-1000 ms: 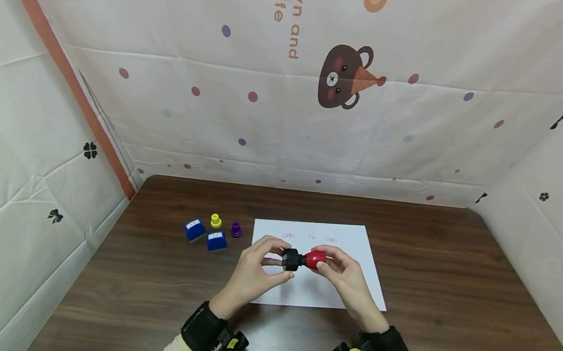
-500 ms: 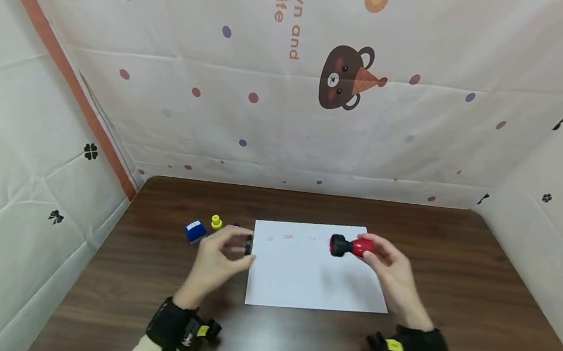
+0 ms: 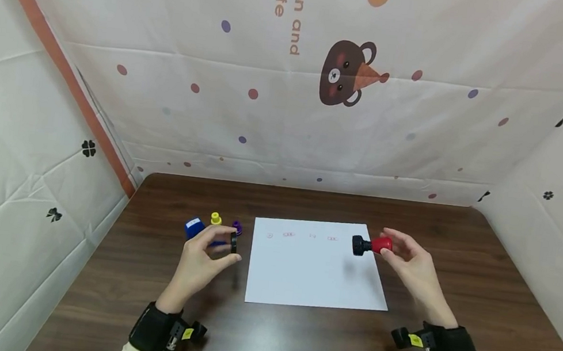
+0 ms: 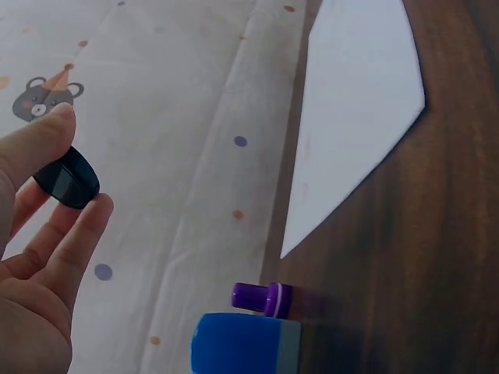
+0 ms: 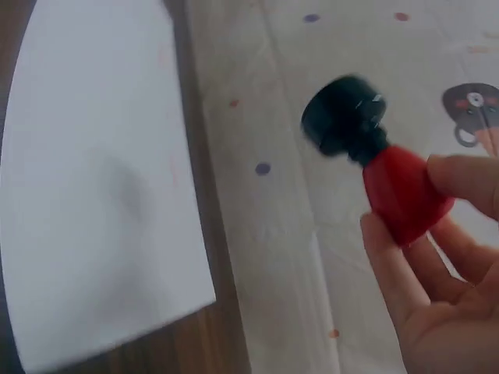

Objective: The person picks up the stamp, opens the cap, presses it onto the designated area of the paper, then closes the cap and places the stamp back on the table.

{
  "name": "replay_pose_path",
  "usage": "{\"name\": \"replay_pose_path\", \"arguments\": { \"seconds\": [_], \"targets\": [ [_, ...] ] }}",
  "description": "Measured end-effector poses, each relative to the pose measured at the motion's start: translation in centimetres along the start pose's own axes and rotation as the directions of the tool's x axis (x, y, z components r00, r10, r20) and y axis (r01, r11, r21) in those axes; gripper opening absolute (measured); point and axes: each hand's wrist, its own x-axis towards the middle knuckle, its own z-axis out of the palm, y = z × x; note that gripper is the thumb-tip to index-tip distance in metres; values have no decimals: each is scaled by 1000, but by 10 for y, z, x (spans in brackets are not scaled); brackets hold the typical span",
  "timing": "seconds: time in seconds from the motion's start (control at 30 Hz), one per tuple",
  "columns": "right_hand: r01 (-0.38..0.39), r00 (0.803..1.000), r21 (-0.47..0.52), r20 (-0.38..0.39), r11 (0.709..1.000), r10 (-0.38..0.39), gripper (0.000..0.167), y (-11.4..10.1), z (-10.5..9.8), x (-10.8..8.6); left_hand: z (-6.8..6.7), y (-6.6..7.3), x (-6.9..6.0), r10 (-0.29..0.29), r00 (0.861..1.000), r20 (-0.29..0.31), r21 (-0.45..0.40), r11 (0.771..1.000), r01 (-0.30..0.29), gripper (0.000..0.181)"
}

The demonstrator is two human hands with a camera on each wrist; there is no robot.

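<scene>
In the head view my right hand [image 3: 415, 275] pinches the red handle of a stamp [image 3: 361, 246] between thumb and fingers. The stamp is held sideways above the right edge of a white paper sheet [image 3: 312, 271], its black head pointing left. Left of the sheet, my left hand [image 3: 201, 262] pinches a round black cap [image 3: 234, 243] by its rim. The left wrist view shows that cap [image 4: 69, 179] between thumb and fingertips. In the right wrist view the stamp's red handle [image 5: 401, 195] is gripped, with its black head away from the fingers.
Behind my left hand stand a yellow stamp [image 3: 216, 219], a purple stamp [image 3: 237, 227] and a blue block-shaped stamp [image 3: 194, 227]; another blue one is mostly hidden. Small red marks [image 3: 288, 234] run along the sheet's top. A printed cloth backs the brown table [image 3: 293, 345].
Both hands were together at the stamp over the paper. They have moved apart: the left hand leftward with the black cap, the right hand rightward with the stamp.
</scene>
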Motion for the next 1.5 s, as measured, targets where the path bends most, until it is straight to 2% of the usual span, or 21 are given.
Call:
{"name": "replay_pose_path", "arguments": {
  "seconds": [0.1,0.2,0.33,0.43,0.6,0.77,1.1,1.5],
  "targets": [
    [70,996,-125,-44,990,-76,41,3,-1,8,0,-2,-3,-8,1000,-3,24,1000,8,47],
    [151,982,-233,-79,961,-174,36,6,1,19,1,-4,-6,-20,1000,-10,44,999,20,48],
    [247,955,-300,-85,921,-284,36,8,6,35,2,-7,-9,-32,999,-19,63,997,33,49],
    [281,945,-329,-70,901,-321,36,9,11,44,4,-9,-11,-47,999,-24,78,996,49,50],
    [286,949,-366,-19,886,-314,35,11,18,59,5,-12,-14,-80,996,-27,90,993,82,50],
    [268,960,-383,26,884,-280,35,11,24,69,8,-12,-16,-79,997,-20,82,993,80,49],
    [223,975,-431,91,875,-204,34,12,32,79,14,-12,-16,-113,994,3,83,990,112,48],
    [246,969,-459,127,854,-211,28,13,38,84,17,-12,-16,-112,994,10,85,990,111,49]
  ]
}}
